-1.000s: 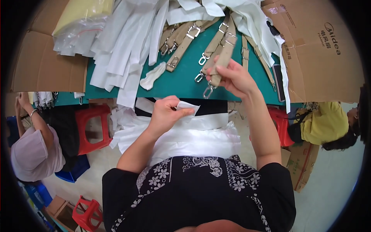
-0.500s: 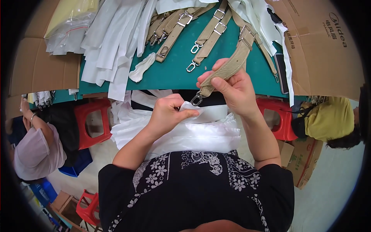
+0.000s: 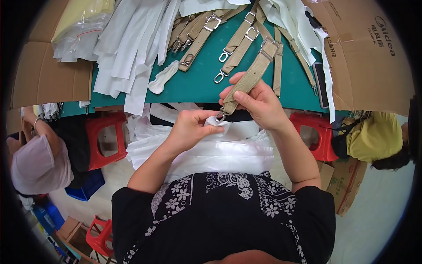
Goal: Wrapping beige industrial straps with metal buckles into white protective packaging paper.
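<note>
My right hand [image 3: 259, 102] grips a beige leather strap [image 3: 247, 81] near its lower end, thumb on top and fingers beneath. A metal clasp [image 3: 221, 116] hangs from that end. Between the thumb and fingers of my left hand [image 3: 193, 127] is a small white cloth [image 3: 218, 125], which is wrapped against the clasp and partly hides it. The strap's far part, with a square buckle [image 3: 269, 44], runs up over the green table [image 3: 202, 88]. More beige straps [image 3: 237, 56] with silver buckles and clasps lie beyond my hands.
White strips [image 3: 132, 53] hang over the table's left side, next to a crumpled white cloth [image 3: 164, 77]. A phone [image 3: 320, 83] lies at the right, beside a cardboard flap [image 3: 365, 57]. Red stools [image 3: 105, 136] and a seated person [image 3: 41, 163] are at the left, another person [image 3: 376, 136] at right.
My right hand has brought the strap down and left, so its clasp now meets the white cloth in my left hand. The person at the left has shifted slightly.
</note>
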Demonstrator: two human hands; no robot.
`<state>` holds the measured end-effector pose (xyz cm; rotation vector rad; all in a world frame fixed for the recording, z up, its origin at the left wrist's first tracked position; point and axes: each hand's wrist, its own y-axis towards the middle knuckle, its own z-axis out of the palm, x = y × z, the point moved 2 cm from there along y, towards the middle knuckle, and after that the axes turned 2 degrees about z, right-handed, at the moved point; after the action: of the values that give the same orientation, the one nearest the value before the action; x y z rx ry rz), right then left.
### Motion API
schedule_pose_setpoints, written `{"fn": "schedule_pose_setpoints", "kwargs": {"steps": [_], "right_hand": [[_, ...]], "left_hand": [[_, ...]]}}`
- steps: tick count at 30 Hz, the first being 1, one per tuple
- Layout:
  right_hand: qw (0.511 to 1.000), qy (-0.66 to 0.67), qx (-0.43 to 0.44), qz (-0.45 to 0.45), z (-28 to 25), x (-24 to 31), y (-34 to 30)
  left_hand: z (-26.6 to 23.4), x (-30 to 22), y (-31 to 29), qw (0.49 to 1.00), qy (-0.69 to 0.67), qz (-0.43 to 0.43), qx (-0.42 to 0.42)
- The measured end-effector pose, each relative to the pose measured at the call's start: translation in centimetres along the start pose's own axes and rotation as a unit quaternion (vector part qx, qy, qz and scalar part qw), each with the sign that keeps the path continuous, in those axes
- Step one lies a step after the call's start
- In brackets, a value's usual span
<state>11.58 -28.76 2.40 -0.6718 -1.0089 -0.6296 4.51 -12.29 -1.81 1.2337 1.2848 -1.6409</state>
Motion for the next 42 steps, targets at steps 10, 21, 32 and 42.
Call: {"fn": "schedule_pose_setpoints", "kwargs": {"steps": [10, 21, 32, 42], "right_hand": [[0.994, -0.085, 0.042, -0.045, -0.4, -0.4, 0.2], [0.988, -0.004, -0.038, 0.15, -1.3, -2.2, 0.8], [0.987, -0.111, -0.042, 0.112, -1.6, -1.7, 0.9], [0.998, -0.037, -0.054, -0.001, -0.2, -2.3, 1.0]], "left_hand": [[-0.2, -0.7, -0.1, 0.997, -0.076, -0.008, 0.012], [-0.6, 0.5, 0.7, 0.995, -0.093, 0.021, -0.025], [-0.8, 0.7, 1.4, 0.993, -0.026, 0.108, -0.045], [-1.4, -0.7, 0.8, 0.975, -0.141, 0.108, -0.135]]}}
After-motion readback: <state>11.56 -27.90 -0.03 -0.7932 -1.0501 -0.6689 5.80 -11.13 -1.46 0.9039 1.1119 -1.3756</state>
